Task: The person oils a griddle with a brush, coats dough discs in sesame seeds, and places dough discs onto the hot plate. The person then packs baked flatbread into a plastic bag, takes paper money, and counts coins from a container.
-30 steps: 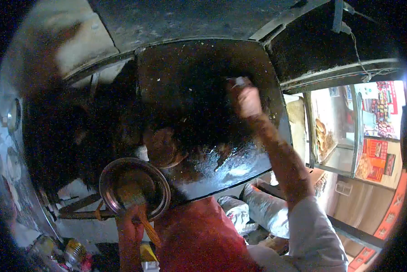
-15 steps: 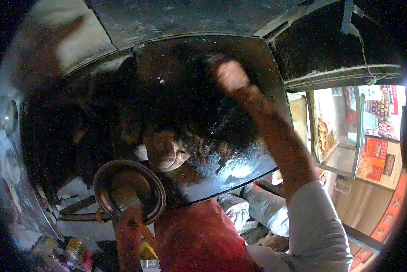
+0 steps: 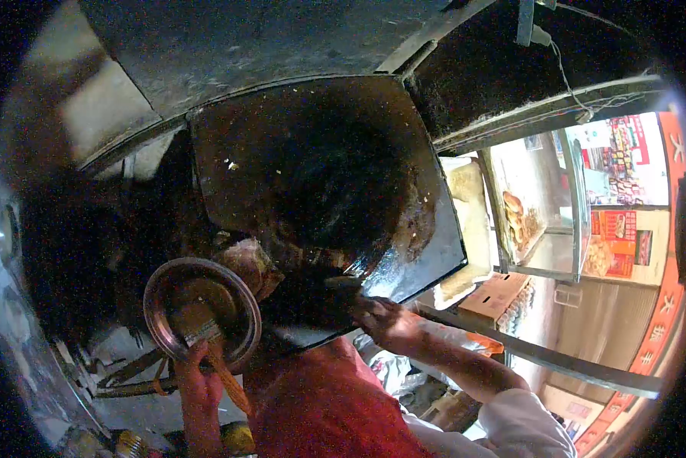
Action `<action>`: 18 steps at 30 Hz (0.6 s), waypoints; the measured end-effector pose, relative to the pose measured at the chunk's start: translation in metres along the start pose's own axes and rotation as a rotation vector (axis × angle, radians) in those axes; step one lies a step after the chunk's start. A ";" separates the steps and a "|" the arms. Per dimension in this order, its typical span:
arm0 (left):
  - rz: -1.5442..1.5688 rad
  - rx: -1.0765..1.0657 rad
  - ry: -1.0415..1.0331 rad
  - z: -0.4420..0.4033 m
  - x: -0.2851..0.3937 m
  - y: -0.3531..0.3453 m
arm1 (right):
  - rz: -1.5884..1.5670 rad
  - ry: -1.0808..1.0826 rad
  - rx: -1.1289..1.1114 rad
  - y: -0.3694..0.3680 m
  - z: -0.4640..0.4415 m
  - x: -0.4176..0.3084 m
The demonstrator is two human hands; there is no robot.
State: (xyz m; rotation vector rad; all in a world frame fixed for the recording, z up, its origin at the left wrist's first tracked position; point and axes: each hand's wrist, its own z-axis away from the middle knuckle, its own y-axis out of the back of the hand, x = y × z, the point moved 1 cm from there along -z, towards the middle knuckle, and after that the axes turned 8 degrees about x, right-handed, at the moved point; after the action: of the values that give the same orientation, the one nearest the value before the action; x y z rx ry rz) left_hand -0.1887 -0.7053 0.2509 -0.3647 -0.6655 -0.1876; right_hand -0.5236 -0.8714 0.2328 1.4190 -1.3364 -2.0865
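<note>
My left hand (image 3: pixel 196 368) is closed at the near rim of a round metal bowl (image 3: pixel 153 314), holding it tilted toward me. A flat brush lies across that rim; its pale bristles (image 3: pixel 204 333) are inside the bowl and its orange handle (image 3: pixel 232 388) sticks out beside my hand. My right hand (image 3: pixel 385 322) is curled at the front edge of a dark, greasy griddle (image 3: pixel 243 137). Its fingers are closed around something dark that I cannot make out. A brownish, folded piece (image 3: pixel 250 263) sits on the griddle just behind the bowl.
A metal hood (image 3: pixel 282 38) hangs over the back. At the right, a glass case holds bread (image 3: pixel 514 217), with a cardboard box (image 3: pixel 495 294) below it and a metal rail (image 3: pixel 541 351) in front. Deep shadow covers the left.
My right hand has come from the far part of the griddle down to its front edge. My left hand still holds the bowl and brush. The whole view has shifted.
</note>
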 end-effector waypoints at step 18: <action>-0.192 0.092 0.190 0.008 -0.005 0.021 | 0.672 -0.275 0.234 0.079 0.008 0.218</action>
State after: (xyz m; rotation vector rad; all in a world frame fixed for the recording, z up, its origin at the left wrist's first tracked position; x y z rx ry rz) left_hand -0.1912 -0.6829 0.2481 -0.1910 -0.5190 -0.3680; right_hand -0.6533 -1.0533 0.1717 0.6093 -1.8855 -1.7344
